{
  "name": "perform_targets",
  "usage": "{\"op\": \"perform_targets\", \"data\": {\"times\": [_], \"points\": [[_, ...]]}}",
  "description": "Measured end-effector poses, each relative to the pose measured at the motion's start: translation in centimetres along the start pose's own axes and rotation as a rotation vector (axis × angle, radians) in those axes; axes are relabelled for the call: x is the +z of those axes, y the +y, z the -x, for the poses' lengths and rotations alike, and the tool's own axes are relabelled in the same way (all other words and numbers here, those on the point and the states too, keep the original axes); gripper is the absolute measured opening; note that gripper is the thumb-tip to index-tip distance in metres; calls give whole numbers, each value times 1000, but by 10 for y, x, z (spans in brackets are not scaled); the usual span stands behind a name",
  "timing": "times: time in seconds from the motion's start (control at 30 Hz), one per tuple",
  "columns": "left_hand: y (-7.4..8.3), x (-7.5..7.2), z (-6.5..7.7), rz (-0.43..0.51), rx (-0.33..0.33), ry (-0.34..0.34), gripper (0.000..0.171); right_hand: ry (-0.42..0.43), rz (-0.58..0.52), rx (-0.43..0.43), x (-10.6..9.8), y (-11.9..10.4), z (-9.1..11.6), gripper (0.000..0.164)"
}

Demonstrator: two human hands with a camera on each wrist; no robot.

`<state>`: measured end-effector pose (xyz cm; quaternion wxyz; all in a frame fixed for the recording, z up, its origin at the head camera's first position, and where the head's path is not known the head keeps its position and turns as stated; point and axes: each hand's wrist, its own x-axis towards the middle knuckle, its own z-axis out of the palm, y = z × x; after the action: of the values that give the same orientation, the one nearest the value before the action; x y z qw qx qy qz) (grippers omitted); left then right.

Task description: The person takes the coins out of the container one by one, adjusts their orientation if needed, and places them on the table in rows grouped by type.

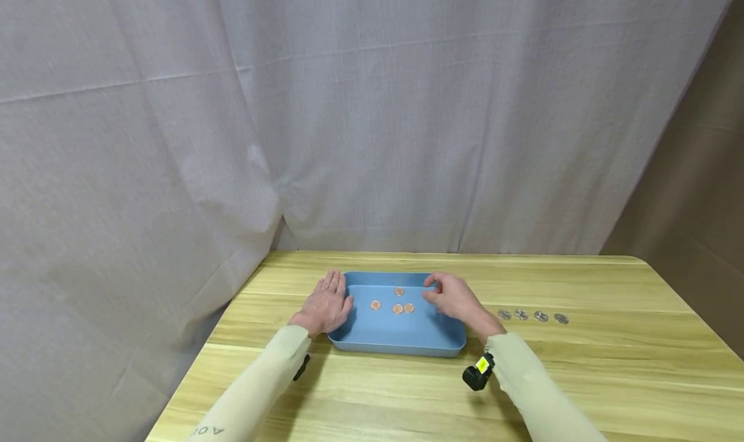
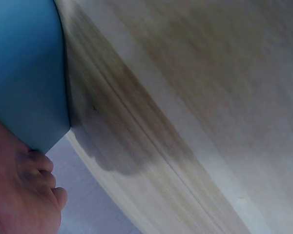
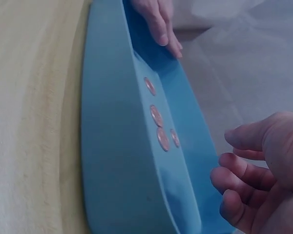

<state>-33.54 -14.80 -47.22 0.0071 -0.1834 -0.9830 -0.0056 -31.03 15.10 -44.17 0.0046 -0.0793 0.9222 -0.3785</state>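
Observation:
A shallow blue tray [image 1: 395, 333] lies on the wooden table, with several copper-coloured coins on its floor. Two of these coins [image 1: 398, 309] lie side by side near the middle; another coin [image 1: 376, 305] is to their left and one coin [image 1: 399, 291] farther back. My left hand [image 1: 327, 303] rests along the tray's left rim, fingers straight. Over the right end of the tray hovers my right hand [image 1: 456, 298]; in the right wrist view its thumb and loosely bent fingers [image 3: 234, 180] stand apart with nothing between them.
On the table right of the tray, several silver-coloured coins [image 1: 541, 316] form a row beside my right wrist. A grey curtain [image 1: 372, 138] hangs behind the table's back edge and along its left side. A brown cloth [image 1: 692, 190] hangs at the right.

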Motion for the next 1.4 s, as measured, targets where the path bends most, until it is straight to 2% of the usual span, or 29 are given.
{"op": "perform_targets", "data": {"times": [0.43,0.7,0.87,1.13,1.4], "points": [[1,4,2,-20,2,-1,65,-72,-4,19,26,2,-4,22],[2,3,2,-20,1,6,64,-69,28,9,40,5,-8,16],[1,1,0,-35,1,3,65,-57,46,10,43,6,-12,16],[0,-2,-1,-27,-2,2,65,-32,147,-3,47,6,-20,12],[-1,1,-1,-18,-2,3,65,-82,143,26,46,5,-21,9]]}}
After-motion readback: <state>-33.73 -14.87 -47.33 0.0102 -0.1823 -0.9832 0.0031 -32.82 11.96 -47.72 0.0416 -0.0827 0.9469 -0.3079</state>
